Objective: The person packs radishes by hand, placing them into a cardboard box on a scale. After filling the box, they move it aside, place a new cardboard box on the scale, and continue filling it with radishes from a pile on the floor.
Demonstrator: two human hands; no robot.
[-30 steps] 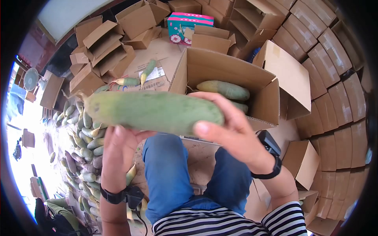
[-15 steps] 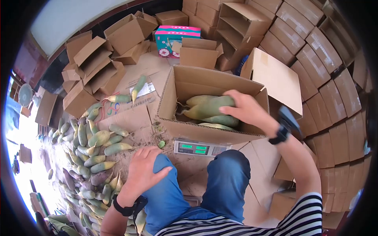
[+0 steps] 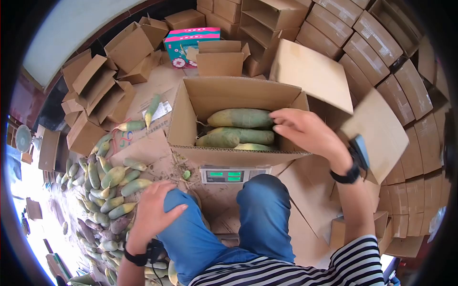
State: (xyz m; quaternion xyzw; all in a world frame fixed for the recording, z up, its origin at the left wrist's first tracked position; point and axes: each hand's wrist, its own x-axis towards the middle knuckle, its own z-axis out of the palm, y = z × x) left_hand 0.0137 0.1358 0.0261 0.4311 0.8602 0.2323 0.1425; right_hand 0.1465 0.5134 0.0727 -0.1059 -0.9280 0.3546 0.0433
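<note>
**At the open box (image 3: pixel 229 93): right hand (image 3: pixel 305 131) against the top vegetable (image 3: pixel 238 117)**

Inside the open box, toward its right end: right hand, open, fingers stretched and slightly spread. Grips nothing. Fingertips (image 3: pixel 279 127) at the right end of the top vegetable, seemingly touching it, though hard to confirm from this angle. Black strap (image 3: pixel 347 177) with a small device on the wrist, just outside the box's right wall.

Top vegetable: long, green fading to pale yellow, lying on its side along the box's length, nearer the back wall. Rests on the other vegetables (image 3: pixel 248 137) of the same kind, packed lengthwise beneath it and toward the front wall.

Just in front of the box, touching its front wall: scale (image 3: pixel 234 175) with lit green digits, too small to read.

Nearer than the scale, to the box's front left: left hand (image 3: pixel 155 207), open, palm down, fingers spread over the knee (image 3: pixel 191 224) in blue denim. Holds nothing.

Left of the box, on the floor: loose vegetables (image 3: pixel 109 186) in a dense pile, with a few strays closer to the box's left wall.

On the box's right side: flap (image 3: pixel 315 74) standing up and open.

Behind the box and to its back left: empty cartons (image 3: pixel 95 90), flaps up, and a pink and teal carton (image 3: pixel 191 40).

Behind and right of the box: stacked cartons (image 3: pixel 381 52), closed, in rows.
</note>
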